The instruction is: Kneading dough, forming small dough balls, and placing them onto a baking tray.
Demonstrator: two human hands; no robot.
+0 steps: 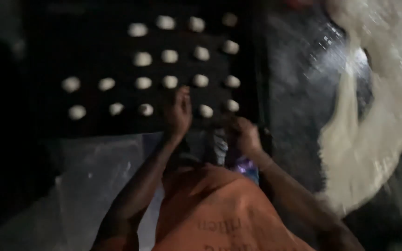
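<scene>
It is dim in here, and the picture is smeared by motion. A dark tray (pixel 94 128) carries rows of small pale dough balls (pixel 169 56), set apart from one another and reaching to its far edge. The nearest row has a gap between two balls, and the person's left hand (pixel 178 111) is pressed down just there, at the tray's near edge. Its fingers are curled downward, but I cannot tell whether they close on a ball or lie bare on the metal. The right hand (pixel 244 134) hangs just off the tray's near right corner. It is loosely bunched and too blurred to show whether it holds anything.

To the right of the tray, a big pale dough mass (pixel 364 135) sprawls over the dark worktop (pixel 294 93). A clear plastic sheet (pixel 94 172) lies by the tray's near left side, and an orange garment (pixel 210 209) fills the foreground.

To my eye the step is filling that near row, with the gap under the left hand as the open spot. Any further ball wants the same even spacing, clear of its neighbours.
</scene>
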